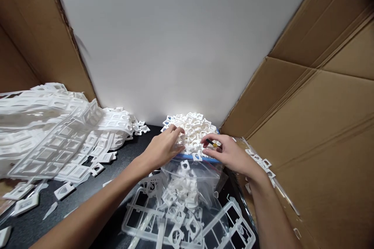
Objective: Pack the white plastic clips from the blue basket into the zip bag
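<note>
A heap of small white square pieces with cut-out centres [194, 128] rises from a blue-rimmed container [210, 159] against the wall. My left hand [166, 146] rests at the heap's left side, its fingers bent and thumb apart, with no piece clearly gripped. At the right side, my right hand [229, 153] holds a small black-and-yellow tool [214, 144] across its fingers; the tool's exact kind is unclear. Below both hands, a clear plastic bag [207, 177] contains more white pieces [184, 190].
Sheets of white moulded pieces [55, 140] are piled on the dark table [117, 167] at left. White frames [140, 221] lie in front. Cardboard panels [315, 132] flank the grey wall [187, 46]. Several loose pieces [264, 162] lie along the right edge.
</note>
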`<act>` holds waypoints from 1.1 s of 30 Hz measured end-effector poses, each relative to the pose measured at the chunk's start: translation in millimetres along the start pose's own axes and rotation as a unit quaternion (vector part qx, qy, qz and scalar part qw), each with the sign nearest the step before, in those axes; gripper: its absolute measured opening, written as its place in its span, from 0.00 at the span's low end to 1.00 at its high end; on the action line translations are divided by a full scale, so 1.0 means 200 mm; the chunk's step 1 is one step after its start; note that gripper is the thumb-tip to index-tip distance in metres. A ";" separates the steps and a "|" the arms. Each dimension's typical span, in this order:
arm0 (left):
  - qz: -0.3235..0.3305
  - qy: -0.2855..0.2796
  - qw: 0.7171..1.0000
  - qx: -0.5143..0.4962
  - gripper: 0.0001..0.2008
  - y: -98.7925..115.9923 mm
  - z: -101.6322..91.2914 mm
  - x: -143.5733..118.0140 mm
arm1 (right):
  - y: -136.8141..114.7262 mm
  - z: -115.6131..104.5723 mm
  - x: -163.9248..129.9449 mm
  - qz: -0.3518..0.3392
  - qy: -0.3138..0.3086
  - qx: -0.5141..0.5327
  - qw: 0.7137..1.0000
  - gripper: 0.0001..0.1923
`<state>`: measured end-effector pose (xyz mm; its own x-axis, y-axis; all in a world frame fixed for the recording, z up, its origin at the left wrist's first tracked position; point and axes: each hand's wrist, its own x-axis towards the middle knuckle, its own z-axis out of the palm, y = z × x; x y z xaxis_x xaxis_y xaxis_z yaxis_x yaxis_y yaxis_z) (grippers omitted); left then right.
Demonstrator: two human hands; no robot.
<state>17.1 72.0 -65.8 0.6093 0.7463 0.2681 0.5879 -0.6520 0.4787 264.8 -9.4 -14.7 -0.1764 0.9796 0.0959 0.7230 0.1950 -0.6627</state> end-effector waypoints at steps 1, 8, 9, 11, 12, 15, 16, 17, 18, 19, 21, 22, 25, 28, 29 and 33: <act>0.003 -0.002 1.000 0.003 0.16 -0.01 0.00 0.00 | 0.02 0.01 0.00 0.006 -0.010 -0.017 1.000 0.11; 0.023 -0.013 0.999 0.028 0.22 -0.01 0.02 0.00 | 0.08 0.12 0.05 -0.032 -0.048 -0.105 0.993 0.15; 0.026 -0.015 0.999 0.029 0.23 -0.01 0.02 0.00 | 0.08 0.12 0.05 -0.029 -0.042 -0.121 0.991 0.12; 0.024 -0.016 0.999 0.028 0.20 -0.01 0.03 0.00 | 0.07 0.12 0.05 -0.033 -0.032 -0.130 0.991 0.08; 0.021 -0.015 0.999 0.024 0.17 -0.01 0.02 0.00 | 0.06 0.11 0.05 -0.036 -0.032 -0.121 0.991 0.07; 0.016 -0.015 1.000 0.006 0.13 -0.02 -0.01 0.01 | 0.03 0.08 0.04 -0.031 -0.043 -0.073 0.996 0.09; 0.016 -0.016 1.000 0.000 0.13 -0.03 -0.02 0.02 | 0.02 0.07 0.03 -0.031 -0.041 -0.064 0.997 0.10; 0.016 -0.016 1.000 -0.005 0.14 -0.03 -0.02 0.02 | 0.01 0.06 0.03 -0.032 -0.034 -0.064 0.997 0.10; 0.017 -0.015 1.000 -0.011 0.14 -0.03 -0.03 0.02 | 0.00 0.06 0.03 -0.036 -0.026 -0.068 0.997 0.09; 0.017 -0.013 1.000 -0.016 0.14 -0.03 -0.03 0.02 | 0.00 0.07 0.03 -0.041 -0.027 -0.071 0.996 0.07; 0.013 -0.006 1.000 -0.026 0.14 -0.03 -0.03 0.02 | 0.01 0.08 0.04 -0.040 -0.055 -0.065 0.996 0.05; 0.009 -0.003 0.999 -0.032 0.14 -0.02 -0.04 0.01 | 0.01 0.10 0.04 -0.036 -0.074 -0.059 0.995 0.09; -0.006 0.003 0.998 -0.058 0.16 -0.01 -0.06 0.01 | 0.04 0.13 0.05 -0.025 -0.091 -0.077 0.993 0.15; -0.006 0.000 0.995 -0.099 0.17 0.01 -0.09 0.01 | 0.04 0.14 0.05 -0.023 -0.091 -0.112 0.989 0.13; 0.000 -0.004 0.993 -0.116 0.17 0.01 -0.11 0.02 | 0.04 0.14 0.05 -0.026 -0.102 -0.111 0.988 0.13; 0.043 -0.046 0.981 -0.181 0.18 0.04 -0.16 0.02 | 0.02 0.15 0.04 -0.035 -0.139 -0.130 0.981 0.11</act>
<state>6.7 74.4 -34.5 0.7037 0.6646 0.2513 0.3149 -0.6087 0.7283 246.3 -1.4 -38.6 -0.3810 0.9195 -0.0963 0.8419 0.3020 -0.4473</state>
